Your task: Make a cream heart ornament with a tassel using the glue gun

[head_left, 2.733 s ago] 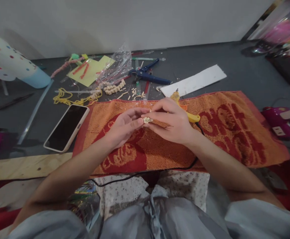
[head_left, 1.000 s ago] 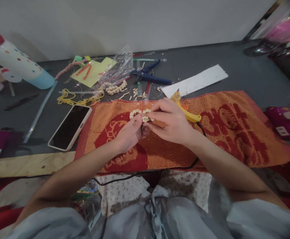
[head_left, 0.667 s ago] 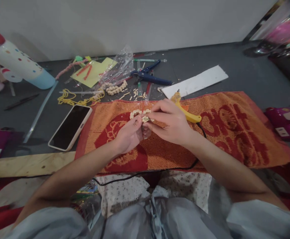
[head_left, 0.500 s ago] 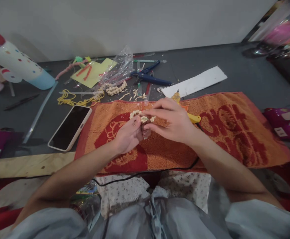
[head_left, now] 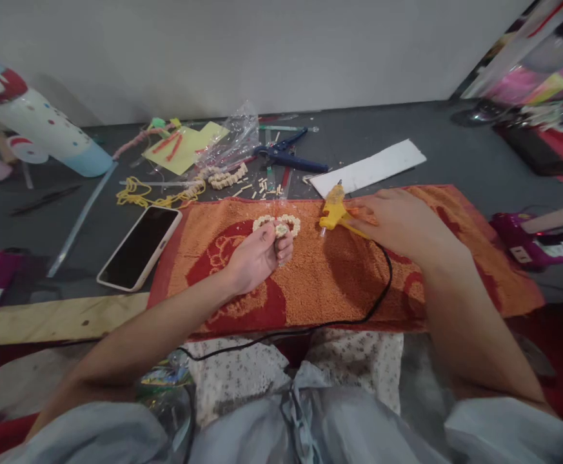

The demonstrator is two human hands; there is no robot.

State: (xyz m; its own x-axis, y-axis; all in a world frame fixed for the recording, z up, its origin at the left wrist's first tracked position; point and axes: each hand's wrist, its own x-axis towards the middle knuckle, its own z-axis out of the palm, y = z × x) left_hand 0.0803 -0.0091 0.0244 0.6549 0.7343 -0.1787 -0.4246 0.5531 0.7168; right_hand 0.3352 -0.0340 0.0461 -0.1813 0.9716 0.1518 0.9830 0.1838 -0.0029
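My left hand [head_left: 262, 254] pinches a small cream craft piece [head_left: 289, 223] made of beaded-looking loops, held above the towel [head_left: 339, 277]. Two rounded loops show past the fingertips, and the rest is hidden in the hand. Over on the right, my right hand [head_left: 397, 222] has its fingers around the handle of a yellow hot glue gun [head_left: 333, 209]. The gun's nozzle points toward the back of the table, and a clear glue stick sticks out of its rear. A black cord [head_left: 378, 309] runs from it along the towel's front edge.
Left of the towel lies a phone [head_left: 140, 248]. Behind it are yellow string [head_left: 140, 193], cream bits [head_left: 264, 187], blue pliers [head_left: 291, 156] and a white strip [head_left: 373, 167]. A patterned bottle [head_left: 59, 129] leans at back left; purple devices [head_left: 527, 241] flank the towel.
My right hand has left the cream piece and moved right onto the glue gun. My left hand still holds the piece in nearly the same place. The view has shifted slightly.
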